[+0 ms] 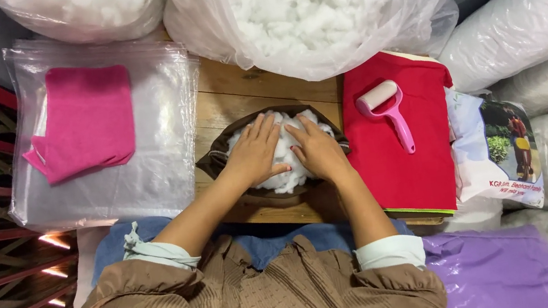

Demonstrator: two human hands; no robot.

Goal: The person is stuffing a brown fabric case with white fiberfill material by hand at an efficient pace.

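White stuffing point(283, 154) is pressed down inside a dark brown fabric cover point(211, 162), which lies on the wooden table point(235, 94) at the middle of the scene. The left hand point(253, 152) is laid flat on the stuffing with fingers spread wide; the right hand point(318, 149) is laid just beside it, fingers extended and closer together. To the right, a pink lint roller point(388, 110) is rested on red cloth point(402, 155). To the left, a pink cloth point(85, 119) is laid on clear plastic bags point(156, 150). Farther off, a large clear bag of white filling point(308, 2) is seen.
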